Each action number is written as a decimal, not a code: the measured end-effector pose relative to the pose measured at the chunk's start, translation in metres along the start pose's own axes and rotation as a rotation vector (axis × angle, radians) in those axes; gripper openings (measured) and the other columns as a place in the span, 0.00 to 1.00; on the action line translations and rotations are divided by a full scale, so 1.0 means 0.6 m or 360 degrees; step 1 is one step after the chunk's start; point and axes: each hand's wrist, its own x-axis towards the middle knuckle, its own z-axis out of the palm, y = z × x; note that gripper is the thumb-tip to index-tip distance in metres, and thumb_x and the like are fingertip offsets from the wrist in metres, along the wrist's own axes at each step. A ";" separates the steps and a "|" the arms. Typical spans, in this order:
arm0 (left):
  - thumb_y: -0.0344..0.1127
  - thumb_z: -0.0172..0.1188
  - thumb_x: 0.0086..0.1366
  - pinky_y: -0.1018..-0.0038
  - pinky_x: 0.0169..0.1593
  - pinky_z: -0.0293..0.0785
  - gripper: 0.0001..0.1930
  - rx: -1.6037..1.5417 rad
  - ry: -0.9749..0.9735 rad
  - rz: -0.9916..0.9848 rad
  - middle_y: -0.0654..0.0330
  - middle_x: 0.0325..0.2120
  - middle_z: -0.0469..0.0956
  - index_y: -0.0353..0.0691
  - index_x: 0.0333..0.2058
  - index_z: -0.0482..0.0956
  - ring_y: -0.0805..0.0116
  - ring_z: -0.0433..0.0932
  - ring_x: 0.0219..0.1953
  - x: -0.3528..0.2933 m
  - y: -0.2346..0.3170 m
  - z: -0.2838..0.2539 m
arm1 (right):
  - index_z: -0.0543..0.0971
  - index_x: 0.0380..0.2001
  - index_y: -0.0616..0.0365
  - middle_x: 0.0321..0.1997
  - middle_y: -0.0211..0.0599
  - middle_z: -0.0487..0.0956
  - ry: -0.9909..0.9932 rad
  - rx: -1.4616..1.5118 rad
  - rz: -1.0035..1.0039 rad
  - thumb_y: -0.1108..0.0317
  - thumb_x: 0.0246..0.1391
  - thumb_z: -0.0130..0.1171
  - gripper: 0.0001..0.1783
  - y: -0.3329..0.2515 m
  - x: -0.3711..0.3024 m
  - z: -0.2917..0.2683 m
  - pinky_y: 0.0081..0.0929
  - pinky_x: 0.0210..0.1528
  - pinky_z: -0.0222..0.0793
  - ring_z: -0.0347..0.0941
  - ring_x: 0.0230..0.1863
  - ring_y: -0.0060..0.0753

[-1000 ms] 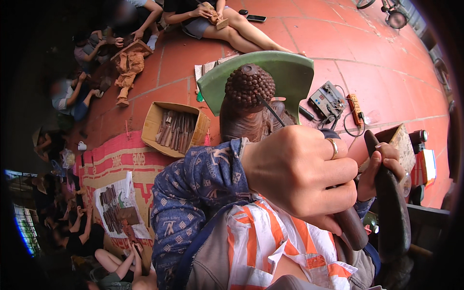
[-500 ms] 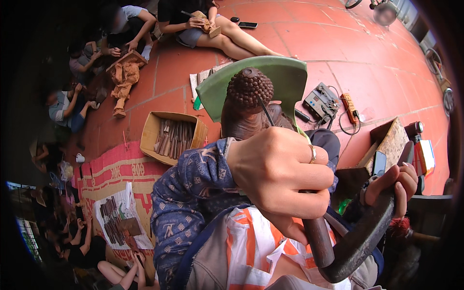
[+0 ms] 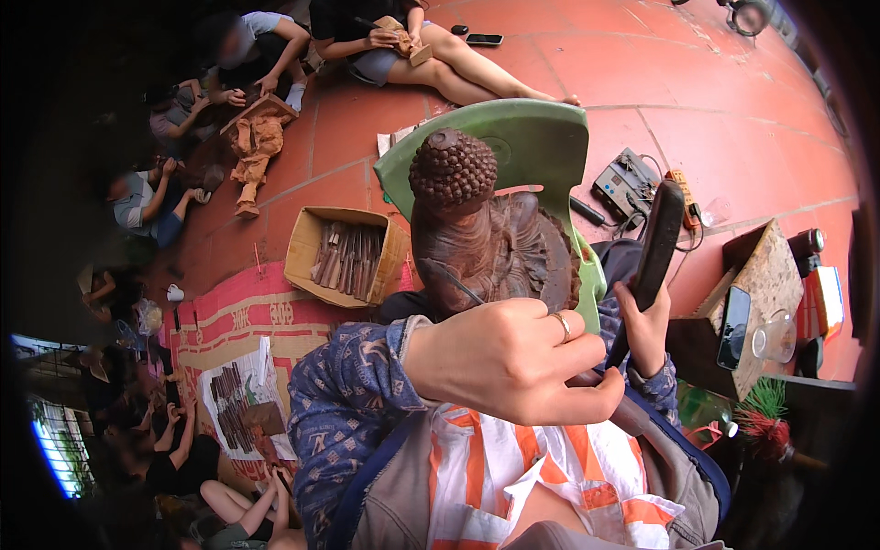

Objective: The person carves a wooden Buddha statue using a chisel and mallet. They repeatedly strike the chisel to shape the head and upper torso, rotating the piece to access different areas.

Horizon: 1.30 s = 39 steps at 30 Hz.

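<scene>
The fingers of your left hand (image 3: pixel 504 362) are wrapped around a chisel (image 3: pixel 456 282), its handle jutting out past the little-finger side and its thin blade pointing up and away to the left. The fingers of your right hand (image 3: pixel 646 321) grip a dark club (image 3: pixel 662 243), which stands nearly upright. Just beyond them is the dark seated figure (image 3: pixel 518 238), propped against a green plastic shell (image 3: pixel 545 137), with the blade tip lying at its arm on your left; whether it touches, you can't tell from here. Judging by what shows, much of the shaping is done: the head's rows of curls, the robe folds and the rim of the base are all cut. How much is left can't be told, since the face and underside are hidden, though the blade's place suggests the arm is the area in hand. Further out sits a cardboard box (image 3: pixel 392 261) of more tools. Compared with half a second ago, your blade has left the curls for the arm, and the club has swung up from low by the handle's end.
</scene>
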 end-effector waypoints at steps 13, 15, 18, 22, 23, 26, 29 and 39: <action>0.34 0.65 0.47 0.82 0.17 0.55 0.20 -0.0044 -0.0092 -0.0323 0.70 0.20 0.62 0.50 0.44 0.80 0.79 0.63 0.17 0.005 0.005 0.017 | 0.53 0.64 0.71 0.60 0.66 0.64 -0.0340 -0.0614 -0.0219 0.76 0.45 0.57 0.42 0.153 -0.024 0.070 0.41 0.63 0.60 0.63 0.61 0.64; 0.34 0.65 0.48 0.82 0.17 0.55 0.21 -0.0015 -0.0086 -0.0362 0.69 0.20 0.61 0.49 0.44 0.80 0.79 0.63 0.17 0.003 0.003 0.025 | 0.54 0.64 0.72 0.55 0.65 0.65 -0.0298 -0.0700 -0.0335 0.76 0.44 0.59 0.43 0.143 -0.022 0.078 0.43 0.60 0.63 0.65 0.57 0.65; 0.33 0.65 0.47 0.82 0.18 0.58 0.21 -0.0111 -0.0030 -0.0412 0.68 0.20 0.63 0.45 0.44 0.80 0.78 0.65 0.17 -0.001 0.003 0.039 | 0.54 0.63 0.73 0.50 0.62 0.65 -0.0434 -0.0858 -0.0093 0.76 0.43 0.61 0.43 0.122 -0.015 0.068 0.44 0.56 0.65 0.67 0.51 0.64; 0.34 0.66 0.51 0.79 0.22 0.68 0.20 -0.0209 -0.0032 -0.0477 0.64 0.24 0.71 0.36 0.44 0.77 0.71 0.73 0.21 -0.002 -0.002 0.051 | 0.59 0.61 0.73 0.47 0.58 0.66 -0.0460 -0.1142 -0.0333 0.68 0.42 0.68 0.45 0.133 -0.005 0.048 0.44 0.50 0.67 0.68 0.46 0.59; 0.34 0.66 0.52 0.78 0.23 0.70 0.20 -0.0252 -0.0012 -0.0545 0.62 0.26 0.73 0.33 0.44 0.76 0.69 0.75 0.22 -0.004 0.000 0.058 | 0.64 0.57 0.74 0.44 0.56 0.68 -0.0448 -0.1352 -0.0519 0.65 0.42 0.70 0.41 0.132 0.003 0.034 0.43 0.46 0.67 0.68 0.44 0.56; 0.40 0.59 0.65 0.76 0.29 0.75 0.22 -0.0564 0.0028 -0.0968 0.55 0.28 0.78 0.27 0.47 0.67 0.67 0.79 0.27 -0.009 0.015 0.052 | 0.75 0.49 0.68 0.40 0.46 0.72 -0.0243 -0.0982 -0.0712 0.66 0.44 0.67 0.28 0.049 0.023 0.028 0.40 0.45 0.65 0.68 0.42 0.50; 0.44 0.46 0.73 0.76 0.34 0.75 0.21 -0.0861 0.0203 -0.1385 0.52 0.29 0.79 0.28 0.49 0.58 0.71 0.78 0.29 -0.026 0.034 0.053 | 0.82 0.39 0.65 0.34 0.41 0.77 -0.0761 -0.0043 -0.0939 0.69 0.49 0.63 0.14 -0.070 0.019 0.026 0.33 0.40 0.63 0.70 0.36 0.39; 0.47 0.55 0.67 0.78 0.36 0.75 0.24 -0.1070 0.1002 -0.1399 0.47 0.33 0.80 0.37 0.48 0.54 0.67 0.80 0.30 -0.062 0.037 0.054 | 0.80 0.27 0.60 0.27 0.33 0.75 -0.1035 0.0270 -0.1105 0.73 0.46 0.66 0.05 -0.113 0.024 0.072 0.29 0.33 0.60 0.70 0.29 0.35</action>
